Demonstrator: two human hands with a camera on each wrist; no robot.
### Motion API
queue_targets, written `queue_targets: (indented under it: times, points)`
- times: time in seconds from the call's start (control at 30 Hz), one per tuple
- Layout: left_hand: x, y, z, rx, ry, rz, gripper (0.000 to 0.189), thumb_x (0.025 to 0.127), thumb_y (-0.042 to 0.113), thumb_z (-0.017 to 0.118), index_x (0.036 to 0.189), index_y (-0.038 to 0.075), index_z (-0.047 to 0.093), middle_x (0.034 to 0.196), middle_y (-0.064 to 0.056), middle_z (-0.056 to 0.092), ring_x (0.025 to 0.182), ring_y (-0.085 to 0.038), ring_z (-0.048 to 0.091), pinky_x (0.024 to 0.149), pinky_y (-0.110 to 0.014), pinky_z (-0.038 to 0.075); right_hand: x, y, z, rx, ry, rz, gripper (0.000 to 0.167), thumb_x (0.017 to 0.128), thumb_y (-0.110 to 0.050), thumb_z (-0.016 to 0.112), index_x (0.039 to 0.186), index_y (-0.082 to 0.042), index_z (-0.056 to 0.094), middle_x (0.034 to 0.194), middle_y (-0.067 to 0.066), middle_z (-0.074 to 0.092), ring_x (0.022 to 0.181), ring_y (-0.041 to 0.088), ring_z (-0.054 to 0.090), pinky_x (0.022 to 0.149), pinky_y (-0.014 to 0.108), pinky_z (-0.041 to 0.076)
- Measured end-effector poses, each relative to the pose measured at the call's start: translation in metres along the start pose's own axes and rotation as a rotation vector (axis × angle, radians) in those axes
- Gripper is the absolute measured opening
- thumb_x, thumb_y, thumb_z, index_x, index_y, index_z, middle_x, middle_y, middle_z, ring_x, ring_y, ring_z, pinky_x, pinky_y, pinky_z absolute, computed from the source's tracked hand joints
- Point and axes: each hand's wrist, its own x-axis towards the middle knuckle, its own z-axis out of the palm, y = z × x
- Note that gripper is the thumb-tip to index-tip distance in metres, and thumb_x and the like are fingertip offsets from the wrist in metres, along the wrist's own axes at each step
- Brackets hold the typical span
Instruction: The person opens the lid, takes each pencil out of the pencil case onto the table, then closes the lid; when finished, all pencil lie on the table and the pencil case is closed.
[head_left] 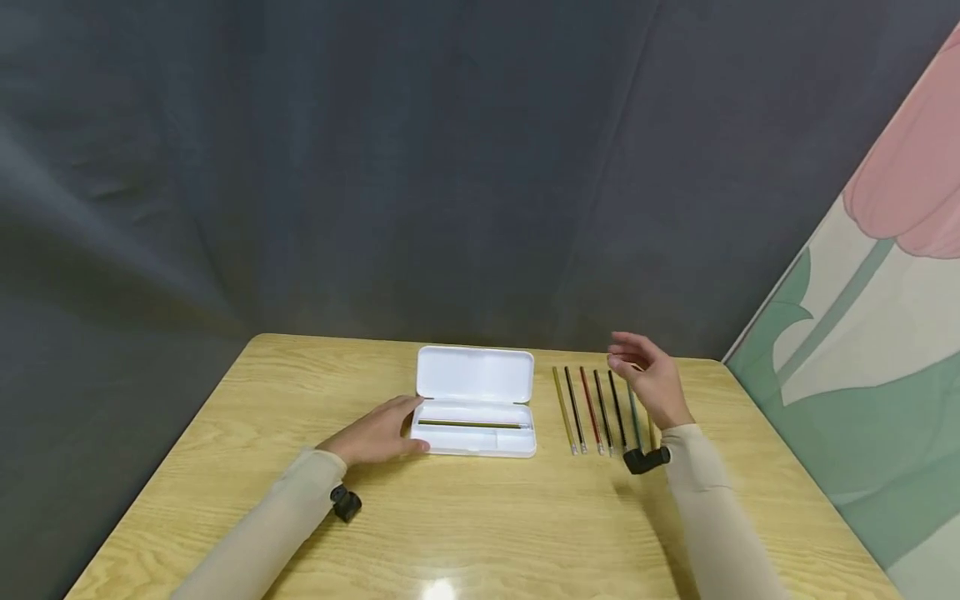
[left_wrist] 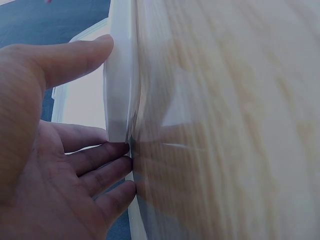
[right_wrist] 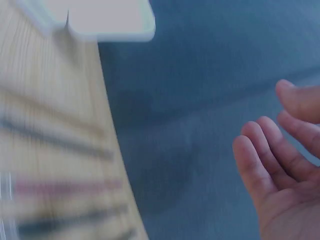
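Observation:
A white pencil case [head_left: 517, 442] lies with its lid [head_left: 475, 375] tipped back on the wooden table. Inside it is one dark and yellow pencil [head_left: 468, 424], lengthwise. My left hand [head_left: 382, 433] holds the case's left end, thumb at the front corner and fingers at the back one; the left wrist view has the thumb [left_wrist: 85, 57] against the case wall [left_wrist: 122, 85]. Several pencils stretch in a row right of the case, among them a yellow pencil [head_left: 563, 407] and a red pencil [head_left: 591, 408]. Above the row's right end, my right hand [head_left: 648, 379] hovers with fingers loosely bent, holding nothing.
Behind the table [head_left: 480, 517] hangs a dark grey curtain [head_left: 450, 167], close to its back edge. A flower-patterned cloth [head_left: 885, 358] borders the right side. Each wrist carries a small black camera, one seen by the left sleeve [head_left: 345, 503].

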Motion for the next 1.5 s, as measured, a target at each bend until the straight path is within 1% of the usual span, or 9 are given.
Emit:
queue_targets:
  times: [0.17,0.3,0.47,0.6,0.77,0.9,1.03,1.27,1.5]
  points:
    - [-0.001,0.001,0.005,0.0,-0.003,-0.005,0.088,0.092,0.051,0.072,0.16,0.013,0.032,0.166,-0.013,0.031,0.154,-0.034,0.031,0.123,-0.055,0.033,0.009,-0.018,0.037,0.131,-0.131,-0.064,0.046,0.097,-0.01,0.069,0.142,-0.007,0.057,0.114,-0.015,0.066,0.109,0.009,0.066,0.089,0.013,0.055]
    - [0.0,0.002,0.005,-0.003,0.001,-0.011,0.088,0.092,0.051,0.071,0.161,0.014,0.031,0.166,-0.012,0.031,0.155,-0.033,0.03,0.123,-0.056,0.032,0.014,-0.031,0.06,0.175,-0.185,-0.069,0.047,0.096,-0.008,0.069,0.142,-0.008,0.057,0.119,-0.001,0.067,0.114,0.025,0.066,0.091,0.014,0.055]
    - [0.001,0.001,0.004,0.01,0.005,-0.013,0.088,0.092,0.051,0.071,0.161,0.014,0.031,0.166,-0.012,0.031,0.155,-0.033,0.03,0.123,-0.055,0.032,0.016,-0.038,0.086,0.191,-0.27,-0.063,0.046,0.096,-0.007,0.069,0.141,-0.009,0.058,0.128,0.023,0.064,0.117,0.034,0.064,0.093,0.015,0.054]
    - [0.001,0.001,0.003,0.003,0.003,-0.009,0.088,0.092,0.051,0.071,0.16,0.013,0.032,0.166,-0.013,0.031,0.155,-0.034,0.029,0.123,-0.056,0.032,0.012,-0.037,0.108,0.141,-0.372,-0.046,0.045,0.096,-0.005,0.068,0.14,-0.008,0.059,0.127,0.024,0.065,0.118,0.038,0.065,0.092,0.018,0.056]
    - [0.0,0.002,0.004,0.001,-0.001,-0.015,0.088,0.092,0.049,0.072,0.16,0.012,0.032,0.166,-0.014,0.031,0.154,-0.035,0.03,0.123,-0.056,0.032,0.006,-0.03,0.132,0.065,-0.5,-0.036,0.041,0.094,-0.003,0.069,0.135,-0.006,0.063,0.12,0.019,0.068,0.111,0.032,0.068,0.091,0.027,0.059]
    - [0.0,0.002,0.005,-0.005,0.003,-0.02,0.087,0.092,0.048,0.072,0.16,0.011,0.032,0.165,-0.014,0.032,0.154,-0.035,0.031,0.122,-0.056,0.033,0.001,-0.023,0.144,-0.066,-0.596,-0.051,0.036,0.094,-0.005,0.071,0.129,-0.009,0.067,0.114,0.011,0.072,0.103,0.02,0.07,0.087,0.026,0.059]
    - [0.0,0.002,0.004,-0.012,0.004,-0.019,0.086,0.092,0.047,0.072,0.16,0.012,0.032,0.165,-0.014,0.032,0.154,-0.034,0.032,0.122,-0.055,0.033,-0.003,-0.02,0.15,-0.176,-0.637,-0.064,0.031,0.094,-0.006,0.07,0.125,-0.012,0.069,0.109,0.006,0.074,0.098,0.015,0.071,0.082,0.026,0.059]
    - [0.0,0.001,0.002,-0.004,0.01,-0.016,0.088,0.092,0.049,0.072,0.16,0.012,0.032,0.166,-0.013,0.032,0.154,-0.034,0.031,0.123,-0.055,0.032,-0.004,-0.023,0.152,-0.207,-0.638,-0.048,0.03,0.093,-0.003,0.07,0.121,-0.013,0.071,0.106,0.003,0.076,0.095,0.014,0.071,0.079,0.026,0.059]
    - [-0.001,0.004,0.002,-0.025,0.01,-0.012,0.084,0.093,0.044,0.072,0.159,0.011,0.033,0.165,-0.015,0.033,0.153,-0.037,0.032,0.121,-0.058,0.033,-0.007,-0.017,0.154,-0.174,-0.702,-0.01,0.031,0.092,0.001,0.071,0.12,-0.011,0.072,0.106,0.004,0.078,0.094,0.014,0.074,0.08,0.025,0.061]
